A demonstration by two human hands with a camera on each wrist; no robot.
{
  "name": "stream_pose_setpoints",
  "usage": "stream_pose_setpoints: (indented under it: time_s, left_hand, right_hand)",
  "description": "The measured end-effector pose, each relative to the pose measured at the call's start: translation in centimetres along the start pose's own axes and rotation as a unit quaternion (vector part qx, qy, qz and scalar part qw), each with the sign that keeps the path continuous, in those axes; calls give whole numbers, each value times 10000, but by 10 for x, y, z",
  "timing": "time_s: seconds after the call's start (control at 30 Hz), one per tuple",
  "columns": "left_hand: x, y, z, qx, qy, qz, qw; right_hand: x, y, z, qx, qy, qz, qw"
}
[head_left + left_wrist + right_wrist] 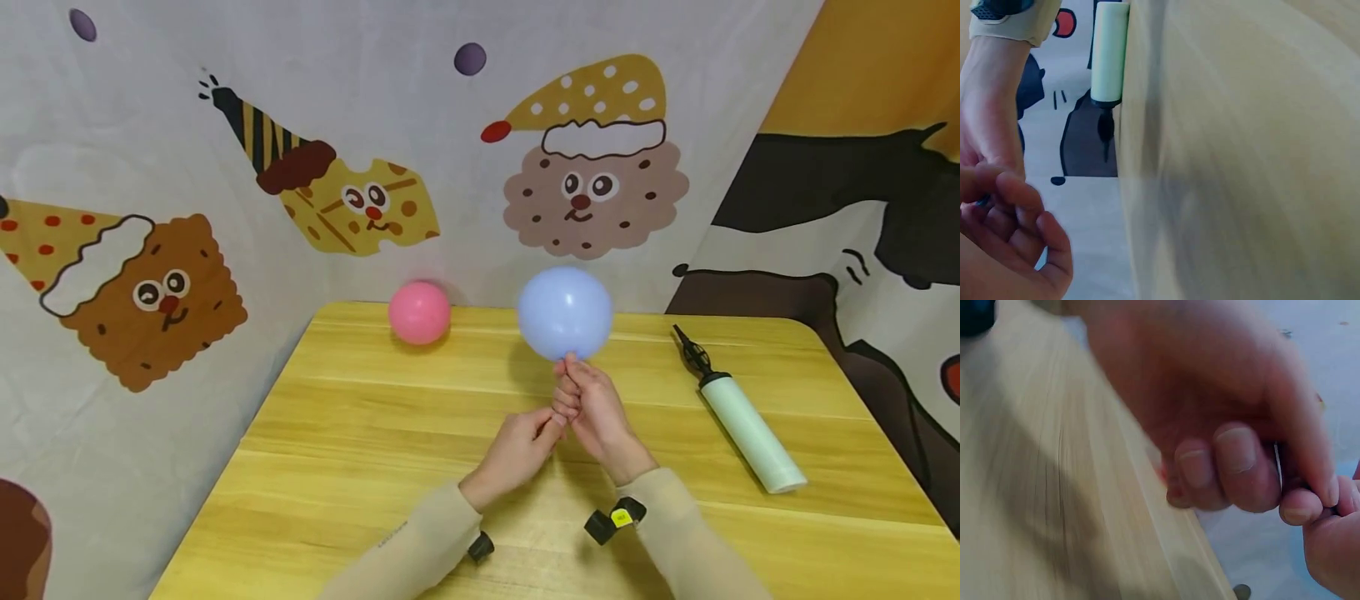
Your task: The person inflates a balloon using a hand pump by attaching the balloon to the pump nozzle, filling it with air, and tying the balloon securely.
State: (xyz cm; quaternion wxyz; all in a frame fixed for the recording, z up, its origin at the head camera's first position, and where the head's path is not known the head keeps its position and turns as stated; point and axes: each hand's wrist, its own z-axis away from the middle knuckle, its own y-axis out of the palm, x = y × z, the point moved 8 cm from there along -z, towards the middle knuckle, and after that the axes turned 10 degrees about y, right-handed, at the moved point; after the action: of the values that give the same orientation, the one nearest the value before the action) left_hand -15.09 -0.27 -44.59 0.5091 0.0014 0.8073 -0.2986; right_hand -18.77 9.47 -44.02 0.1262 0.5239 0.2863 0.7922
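A round, inflated blue balloon point(565, 310) stands above the table's far edge, its neck end pointing down at my hands. My right hand point(596, 408) pinches it at the base between thumb and index finger, the other fingers curled in. Just below, my left hand point(513, 454) has thumb and forefinger pinched together against the right hand's lower fingers, where the balloon's neck is hidden. In the right wrist view the left hand's curled fingers point(1235, 462) meet the right thumb. The left wrist view shows the left fingers point(1054, 244) bent close to the right hand.
A pink balloon point(420, 312) rests near the table's back edge, left of the blue one. To the right lies a pale green hand pump point(753, 433) with a black nozzle. Behind the wooden table point(337, 467) hangs a cloth point(465, 167) printed with cartoon biscuits.
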Motion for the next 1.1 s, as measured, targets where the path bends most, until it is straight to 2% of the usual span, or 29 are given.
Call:
stream_pose_setpoints:
  time_s: [0.07, 0.13, 0.17, 0.23, 0.3, 0.37, 0.43, 0.47, 0.53, 0.57, 0.63, 0.77, 0.87, 0.97, 1.1]
  left_hand:
    - [-3, -1, -1, 149, 89, -330, 9993]
    - [-8, -9, -2, 215, 304, -794, 9961]
    - [-12, -14, -2, 204, 508, -1110, 9923]
    - [-21, -28, -4, 48, 1066, -1743, 9789]
    - [-32, -42, -4, -217, 1744, -2387, 9551]
    - [-41, -53, -5, -424, 2392, -3023, 9217]
    - [-46, -60, -6, -477, 2808, -3581, 8892]
    - [-48, -62, -7, -449, 2938, -3841, 8742]
    - [-49, -63, -10, -278, 3069, -4271, 8501]
    - [-49, -62, -11, -160, 3090, -4483, 8386]
    - [-49, -59, -14, 123, 3091, -4751, 8238]
    - [-44, -50, -19, 711, 2967, -5070, 8062]
    - [-40, -44, -19, 968, 2977, -5139, 7987]
    - [-39, -42, -17, 918, 3061, -5206, 7918]
    - [-35, -47, -16, 591, 2942, -5275, 7948]
  right_hand:
    - [2, -1, 1, -127, -124, 540, 9984]
    - [5, -4, 1, -223, -199, 1135, 9931]
    - [6, -5, 1, -241, -200, 1479, 9885]
    - [8, -8, 1, -263, -157, 2311, 9725]
    - [10, -10, 1, -212, -92, 3303, 9436]
    - [12, -11, 0, -111, -58, 4241, 9055]
    - [15, -10, 0, -48, -117, 5017, 8649]
    - [16, -8, 0, -7, -169, 5338, 8454]
    - [16, -3, 0, 134, -233, 5753, 8175]
    - [16, -1, 0, 206, -253, 5915, 8056]
    - [13, 5, 1, 384, -219, 6120, 7896]
    - [6, 17, 4, 674, -186, 6395, 7656]
    - [3, 28, 8, 857, -375, 6574, 7477]
    - [3, 35, 13, 846, -507, 6689, 7368]
    - [8, 36, 19, 481, -674, 6812, 7274]
